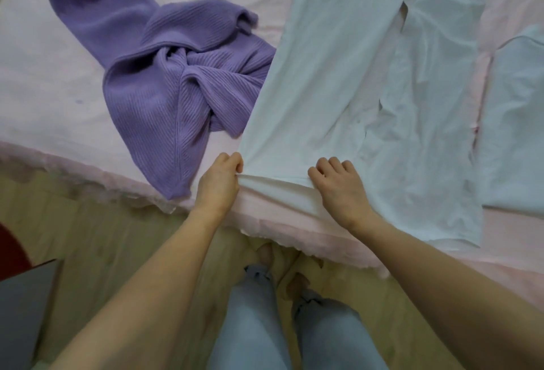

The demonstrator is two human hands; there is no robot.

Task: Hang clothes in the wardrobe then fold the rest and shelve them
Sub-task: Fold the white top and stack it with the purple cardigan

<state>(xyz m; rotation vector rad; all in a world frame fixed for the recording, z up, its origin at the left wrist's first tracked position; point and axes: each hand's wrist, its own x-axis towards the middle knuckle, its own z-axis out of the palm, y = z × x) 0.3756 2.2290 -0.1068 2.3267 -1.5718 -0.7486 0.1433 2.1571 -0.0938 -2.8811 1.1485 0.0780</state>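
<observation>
Pale mint-white, thin woven cotton by the look of it, the long light garment lies spread on the pink-sheeted bed, its hem at the near edge of the mattress and its body running away from the person toward the far side. Its long axis runs from the hem between the hands up to what seems a collar at the top of the view, leaning slightly to the right.

The left hand pinches the hem's left corner, fingers curled onto the cloth. The right hand grips the hem further right, fingers bent over the edge and clamped on the fabric, which is doubled there into a narrow fold.

I judge the cloth light, limp and crease-prone; it will sag wherever unsupported, so hem corners and shoulder seams are the sensible holds, with both hands kept apart to keep it taut.

Touching its left edge lies a crumpled lilac rib-knit sweater, thicker and stretchier. Another pale piece rests at the right.
</observation>
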